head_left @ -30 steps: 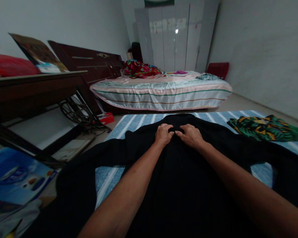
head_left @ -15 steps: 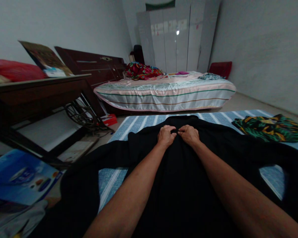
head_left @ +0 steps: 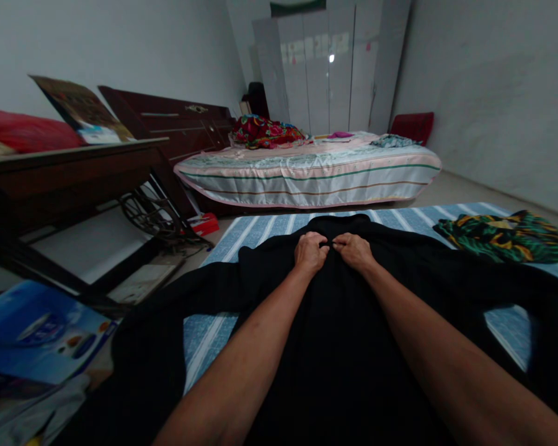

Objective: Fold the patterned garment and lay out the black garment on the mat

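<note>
A black long-sleeved garment (head_left: 335, 334) lies spread out on a blue and white striped sheet (head_left: 214, 341), its sleeves reaching to both sides and its collar at the far end. Just below the collar, my left hand (head_left: 310, 251) pinches the dark cloth between thumb and fingers. Close beside it, my right hand (head_left: 354, 249) pinches the same garment, with a small gap between the two hands. Whether a button or other fastening is between the fingertips is too small and dark to make out. My forearms cover part of the garment's front.
A folded green, black and yellow patterned cloth (head_left: 506, 238) lies at the sheet's right. Behind stands a bed (head_left: 307, 176) with a red floral bundle (head_left: 265, 131). On the left are a sewing-machine table (head_left: 74, 164) and a blue box (head_left: 41, 331). A wardrobe (head_left: 316, 74) fills the back.
The view has shifted very slightly. Both hands stay at the same spot below the collar, still pinching the cloth.
</note>
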The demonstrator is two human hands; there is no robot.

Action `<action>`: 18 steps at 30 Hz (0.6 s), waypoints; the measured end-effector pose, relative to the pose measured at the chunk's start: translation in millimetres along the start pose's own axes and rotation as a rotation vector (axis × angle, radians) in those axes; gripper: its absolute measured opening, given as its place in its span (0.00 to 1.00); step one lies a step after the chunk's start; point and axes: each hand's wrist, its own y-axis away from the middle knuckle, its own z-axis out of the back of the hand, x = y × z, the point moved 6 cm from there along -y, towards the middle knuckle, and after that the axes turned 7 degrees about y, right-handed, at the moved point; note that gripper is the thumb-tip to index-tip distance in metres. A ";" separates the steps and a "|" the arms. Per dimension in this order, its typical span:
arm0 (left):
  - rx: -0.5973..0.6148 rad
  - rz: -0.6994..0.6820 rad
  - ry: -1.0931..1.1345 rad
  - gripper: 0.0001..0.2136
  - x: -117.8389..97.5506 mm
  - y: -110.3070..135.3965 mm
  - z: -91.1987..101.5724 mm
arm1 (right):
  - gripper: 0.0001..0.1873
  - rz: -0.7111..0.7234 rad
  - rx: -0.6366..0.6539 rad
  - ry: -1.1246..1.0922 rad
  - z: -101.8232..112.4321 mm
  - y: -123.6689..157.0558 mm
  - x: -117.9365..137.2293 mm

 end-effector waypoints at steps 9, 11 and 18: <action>-0.002 -0.041 -0.074 0.08 -5.3 1.6 0.7 | 0.15 0.035 -0.001 -0.012 0.0 1.1 1.2; 0.004 -0.048 -0.089 0.07 -6.6 1.5 0.8 | 0.15 0.040 -0.005 -0.011 -0.4 0.9 1.0; 0.012 -0.082 -0.148 0.09 -10.9 1.8 -0.5 | 0.14 0.048 -0.020 -0.017 -3.6 -1.2 -0.4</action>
